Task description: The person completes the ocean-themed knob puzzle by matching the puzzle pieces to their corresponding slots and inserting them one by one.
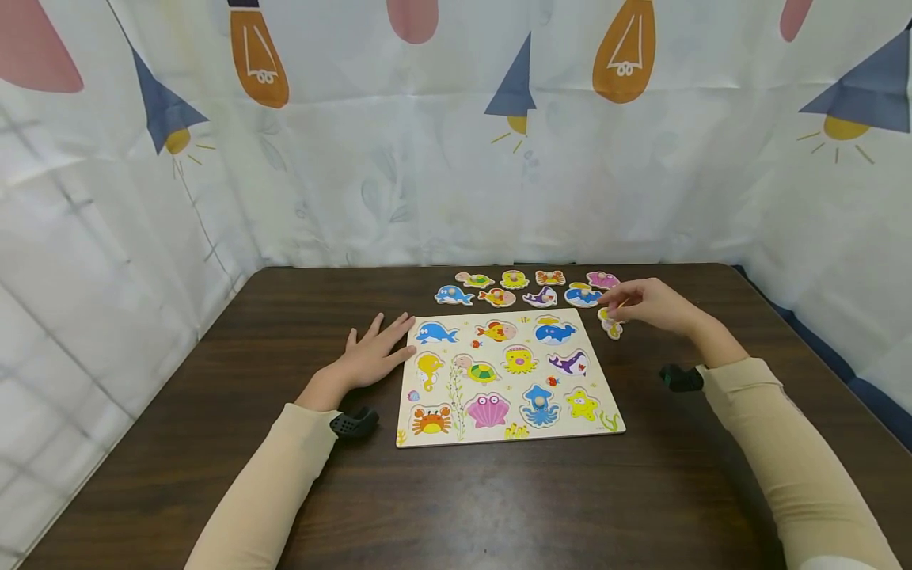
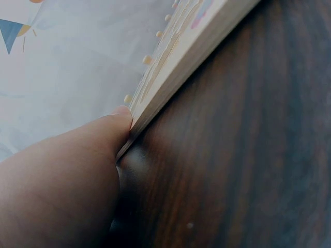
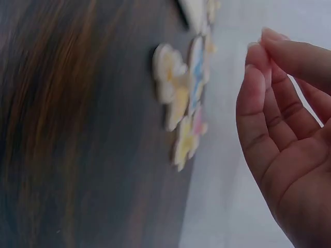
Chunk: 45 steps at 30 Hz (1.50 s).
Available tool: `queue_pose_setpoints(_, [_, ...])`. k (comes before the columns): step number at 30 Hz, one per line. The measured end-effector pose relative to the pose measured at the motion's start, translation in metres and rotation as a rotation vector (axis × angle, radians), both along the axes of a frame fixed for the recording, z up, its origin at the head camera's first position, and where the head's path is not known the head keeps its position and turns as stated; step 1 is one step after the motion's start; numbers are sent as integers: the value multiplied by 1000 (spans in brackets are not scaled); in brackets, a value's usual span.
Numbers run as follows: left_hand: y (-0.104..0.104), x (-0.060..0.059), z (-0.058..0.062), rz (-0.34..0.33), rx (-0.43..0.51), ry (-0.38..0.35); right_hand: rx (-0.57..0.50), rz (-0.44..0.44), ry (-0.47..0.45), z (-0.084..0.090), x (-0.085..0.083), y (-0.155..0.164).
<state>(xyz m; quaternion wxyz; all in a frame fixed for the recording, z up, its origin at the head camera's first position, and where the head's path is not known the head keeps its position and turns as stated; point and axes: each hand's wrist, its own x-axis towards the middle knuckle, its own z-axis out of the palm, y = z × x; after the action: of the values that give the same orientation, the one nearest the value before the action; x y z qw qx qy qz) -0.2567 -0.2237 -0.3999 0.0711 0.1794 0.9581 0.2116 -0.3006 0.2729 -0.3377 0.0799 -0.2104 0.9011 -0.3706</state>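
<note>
A wooden sea-animal puzzle board [image 1: 597,372] lies flat in the middle of the dark table. My left hand [image 1: 374,352] rests flat on the table with straight fingers, its thumb [image 2: 67,170] against the board's left edge [image 2: 176,67]. My right hand [image 1: 644,305] hovers off the board's far right corner with loosely curled fingers [image 3: 282,134] and holds nothing. Just under its fingertips lies a yellow seahorse piece [image 1: 610,324], and a blue whale piece [image 1: 583,295] sits just left of them. In the right wrist view the loose pieces [image 3: 178,98] look blurred.
Several loose animal pieces lie in two rows beyond the board, from a blue dolphin [image 1: 454,295] to a pink shell [image 1: 602,279]. A patterned cloth backdrop [image 1: 456,158] closes off the table's far and side edges. Bare dark tabletop [image 1: 499,507] lies in front of the board.
</note>
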Motion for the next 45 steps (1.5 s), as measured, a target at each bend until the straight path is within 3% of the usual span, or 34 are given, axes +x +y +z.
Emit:
queue_pose_setpoints(22, [1, 1, 1, -2, 2, 3, 81, -46, -174, -24, -27, 15])
queue_pose_setpoints(45, [2, -1, 1, -4, -4, -4, 122, -38, -158, -27, -31, 15])
